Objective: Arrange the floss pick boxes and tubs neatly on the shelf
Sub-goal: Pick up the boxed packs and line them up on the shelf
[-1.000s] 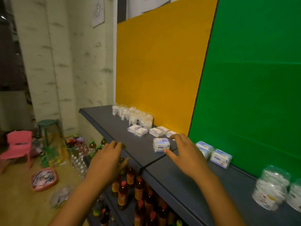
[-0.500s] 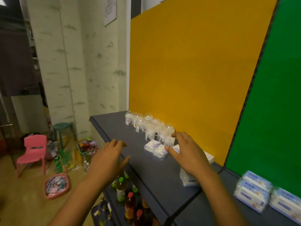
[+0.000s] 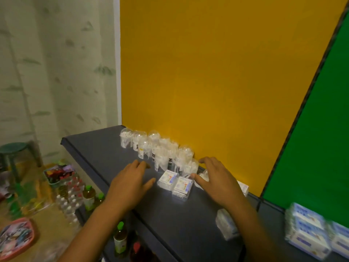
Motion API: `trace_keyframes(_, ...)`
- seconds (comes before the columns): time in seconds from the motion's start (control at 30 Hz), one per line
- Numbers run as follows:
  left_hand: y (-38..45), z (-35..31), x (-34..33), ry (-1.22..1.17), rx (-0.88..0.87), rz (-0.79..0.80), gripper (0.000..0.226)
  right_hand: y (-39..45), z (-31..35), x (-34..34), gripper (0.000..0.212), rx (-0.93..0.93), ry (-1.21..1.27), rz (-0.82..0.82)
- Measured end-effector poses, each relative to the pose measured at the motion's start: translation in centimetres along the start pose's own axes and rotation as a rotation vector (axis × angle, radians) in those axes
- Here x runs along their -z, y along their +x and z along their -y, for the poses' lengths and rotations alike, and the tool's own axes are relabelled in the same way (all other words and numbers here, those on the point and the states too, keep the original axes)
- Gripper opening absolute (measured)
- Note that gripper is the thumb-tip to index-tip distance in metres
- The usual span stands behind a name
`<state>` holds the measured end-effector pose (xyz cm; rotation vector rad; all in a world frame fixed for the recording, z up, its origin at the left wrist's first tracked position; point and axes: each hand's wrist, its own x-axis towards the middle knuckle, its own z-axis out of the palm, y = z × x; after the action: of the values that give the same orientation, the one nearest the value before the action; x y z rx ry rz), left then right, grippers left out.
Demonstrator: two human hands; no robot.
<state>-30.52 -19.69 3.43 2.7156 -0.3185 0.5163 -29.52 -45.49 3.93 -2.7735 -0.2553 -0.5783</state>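
Observation:
Several clear floss pick tubs (image 3: 160, 150) stand in a loose row on the dark grey shelf (image 3: 98, 146), against the yellow panel. Two flat clear floss pick boxes (image 3: 174, 183) lie side by side in front of them. My left hand (image 3: 130, 183) hovers just left of these boxes with its fingers spread, holding nothing. My right hand (image 3: 217, 179) is spread over more flat boxes to their right, partly hiding them. Another white box (image 3: 226, 225) lies under my right forearm. Stacked white and blue boxes (image 3: 309, 234) sit at the right, blurred.
Below the shelf stand bottles (image 3: 120, 238) with green and red caps. On the floor at left are small bottles (image 3: 70, 195), a basket of packets (image 3: 58, 172), a pink tray (image 3: 16, 238) and a green stool (image 3: 13, 151). A green panel (image 3: 311, 148) backs the shelf's right part.
The view has swung left and closer to the tubs. Both hands have moved left along the shelf; they now flank the two flat boxes. The white box lies behind under my right forearm.

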Motion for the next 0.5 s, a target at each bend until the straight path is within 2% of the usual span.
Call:
trace_keyframes(0.27,5.7,2.3,-4.7,-0.166,-0.133,0.158,0.044,0.5,-0.1,-1.8,0.049,-0.178,-0.065,0.022)
trace_keyframes(0.5,6.4,2.9,-9.1,-0.186,-0.108,0.312,0.062,-1.6,0.8,-3.3,0.044,-0.279,-0.122,0.011)
